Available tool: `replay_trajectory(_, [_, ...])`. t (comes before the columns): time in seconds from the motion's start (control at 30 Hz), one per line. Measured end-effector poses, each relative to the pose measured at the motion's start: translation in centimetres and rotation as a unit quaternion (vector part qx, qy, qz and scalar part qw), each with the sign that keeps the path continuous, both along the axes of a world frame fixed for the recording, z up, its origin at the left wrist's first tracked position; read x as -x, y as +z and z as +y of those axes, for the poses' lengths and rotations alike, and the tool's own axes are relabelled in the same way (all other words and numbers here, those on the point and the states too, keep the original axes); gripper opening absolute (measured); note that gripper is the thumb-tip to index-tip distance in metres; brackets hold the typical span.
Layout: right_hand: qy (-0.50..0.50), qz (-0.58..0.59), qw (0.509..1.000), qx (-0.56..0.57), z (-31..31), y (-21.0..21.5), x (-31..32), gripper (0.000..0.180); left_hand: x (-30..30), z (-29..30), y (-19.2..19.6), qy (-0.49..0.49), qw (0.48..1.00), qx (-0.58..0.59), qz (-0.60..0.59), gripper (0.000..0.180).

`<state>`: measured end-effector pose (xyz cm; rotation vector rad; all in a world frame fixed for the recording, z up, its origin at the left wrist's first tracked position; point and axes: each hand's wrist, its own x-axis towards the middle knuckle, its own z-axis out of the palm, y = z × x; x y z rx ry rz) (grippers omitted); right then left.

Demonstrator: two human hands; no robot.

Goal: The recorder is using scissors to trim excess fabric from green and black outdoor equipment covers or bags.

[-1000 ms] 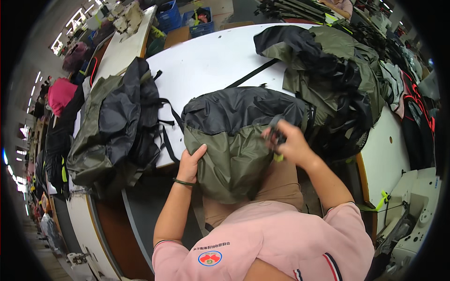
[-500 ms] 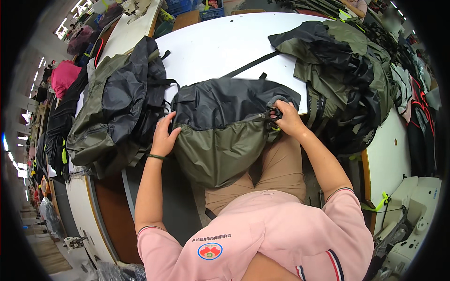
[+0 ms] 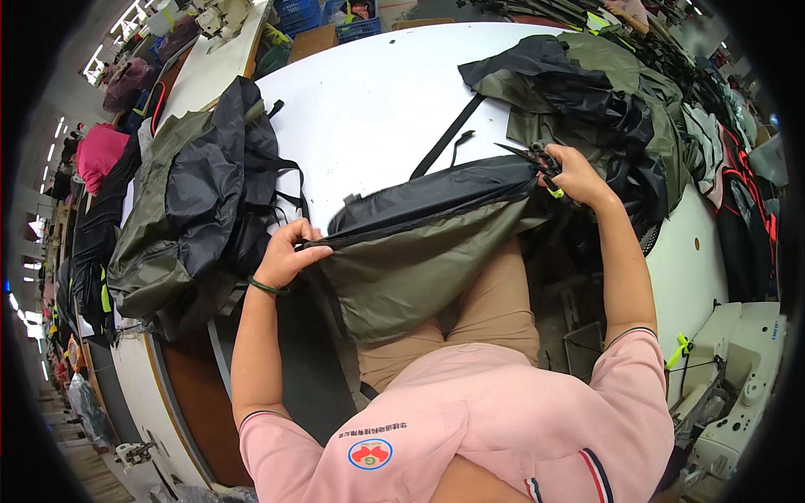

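A black and olive-green fabric bag [image 3: 419, 268] hangs from the table edge over my lap, its seam stretched straight between my hands. My left hand [image 3: 289, 254] pinches the left end of this seam between thumb and fingers. At the right end, my right hand [image 3: 577, 176] is closed around a pair of dark scissors [image 3: 521, 152], the pointed blades aimed left above the cloth. Whether those fingers also grip the fabric is hard to see. A black strap [image 3: 449, 138] runs from behind the bag toward the pile at right.
Similar black and olive bags lie left [image 3: 197, 184] and in a heap at right [image 3: 587, 92] on the white table [image 3: 360, 101]. Blue crates [image 3: 356, 29] stand beyond its far edge. A white sewing machine [image 3: 742, 369] is at lower right.
The bag's seam has been pulled taut and its black part folded back. My right hand moved outward to the right and up, exposing the scissors; my left hand now pinches the seam end.
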<state>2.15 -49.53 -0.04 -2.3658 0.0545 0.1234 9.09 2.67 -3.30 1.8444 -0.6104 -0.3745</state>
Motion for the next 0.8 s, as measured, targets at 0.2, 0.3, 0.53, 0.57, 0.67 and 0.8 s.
replay_trajectory(0.2, [-0.013, -0.012, 1.0, 0.0, -1.1, -4.7, -0.3, 0.027, 1.4, 0.6, 0.0, -0.055, 0.965, 0.069, 0.248, 0.032])
replay_trajectory(0.3, [-0.03, -0.014, 0.999, -0.019, -1.5, -4.8, -0.2, 0.04, 2.4, 0.4, 0.5, 0.004, 0.963, 0.099, 0.249, 0.031])
replay_trajectory(0.53, [0.109, -0.033, 0.993, 0.018, 9.2, 3.7, 0.6, 0.051, 3.9, -1.7, 1.3, 0.028, 0.972, 0.118, 0.201, 0.028])
replay_trajectory(0.57, [0.137, -0.01, 0.988, 0.077, 11.4, 4.7, 0.6, 0.053, 4.3, -1.9, 1.8, 0.034, 0.972, 0.119, 0.2, 0.028])
replay_trajectory(0.67, [0.256, -0.143, 0.941, 0.169, 15.7, 4.5, 0.4, 0.061, 4.8, -2.9, 2.4, 0.029, 0.975, 0.104, 0.193, 0.029])
replay_trajectory(0.8, [0.283, -0.118, 0.929, 0.206, 18.3, 4.6, 0.3, 0.068, 4.9, -3.5, 2.7, 0.022, 0.978, 0.088, 0.19, 0.028])
